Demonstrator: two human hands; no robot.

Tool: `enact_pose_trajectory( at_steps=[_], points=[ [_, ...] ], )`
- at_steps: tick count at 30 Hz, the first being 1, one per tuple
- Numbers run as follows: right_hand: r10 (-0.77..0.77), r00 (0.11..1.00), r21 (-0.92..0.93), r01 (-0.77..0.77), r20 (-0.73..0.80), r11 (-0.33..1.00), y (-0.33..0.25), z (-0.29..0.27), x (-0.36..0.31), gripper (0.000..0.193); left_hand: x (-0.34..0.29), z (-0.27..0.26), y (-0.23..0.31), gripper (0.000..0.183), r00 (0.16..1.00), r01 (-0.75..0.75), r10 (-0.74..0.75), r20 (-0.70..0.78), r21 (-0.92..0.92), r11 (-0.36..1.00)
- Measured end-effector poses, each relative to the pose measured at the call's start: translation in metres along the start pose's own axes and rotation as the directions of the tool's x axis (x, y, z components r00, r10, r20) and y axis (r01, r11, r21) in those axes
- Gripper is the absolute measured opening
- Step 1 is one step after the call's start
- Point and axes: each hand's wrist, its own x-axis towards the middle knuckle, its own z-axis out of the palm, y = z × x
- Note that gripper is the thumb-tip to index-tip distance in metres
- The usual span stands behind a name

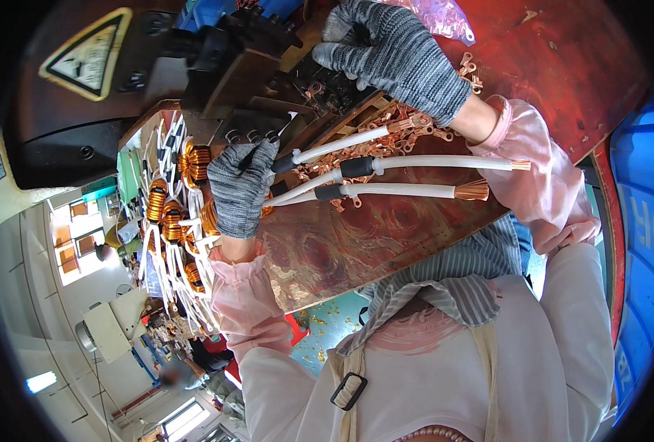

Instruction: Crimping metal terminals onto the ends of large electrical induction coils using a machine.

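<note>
My left hand (242, 184), in a grey striped knit glove, is closed around white-sleeved cables (415, 190) beside the dark machine (224, 81). Black bands (356, 167) wrap the cables. They stretch rightward over the bench; one ends in a copper lug (419, 122), while two show bare copper strands (472, 190). Farther away and to the right, my right hand (393, 59), gloved alike, hovers by the machine above a heap of copper lugs (393, 140). Its thumb and fingers are bent but apart, with nothing visible between them.
Several copper-wound ring coils (172, 221) with white leads hang or lie left of my left hand. A clear bag of lugs (445, 18) sits at the far side of the red, worn bench (555, 66). Blue bins (644, 243) stand at the right.
</note>
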Motion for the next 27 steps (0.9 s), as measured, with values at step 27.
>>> enact_pose_trajectory(
  at_steps=[27],
  points=[
    [0.348, 0.695, -0.432, -0.061, 0.629, 0.9, -0.034, -0.044, -0.12, 0.023, -0.124, 0.015, -0.054, 0.023, 0.92, -0.273, 0.158, -0.358, -0.296, 0.915]
  ],
)
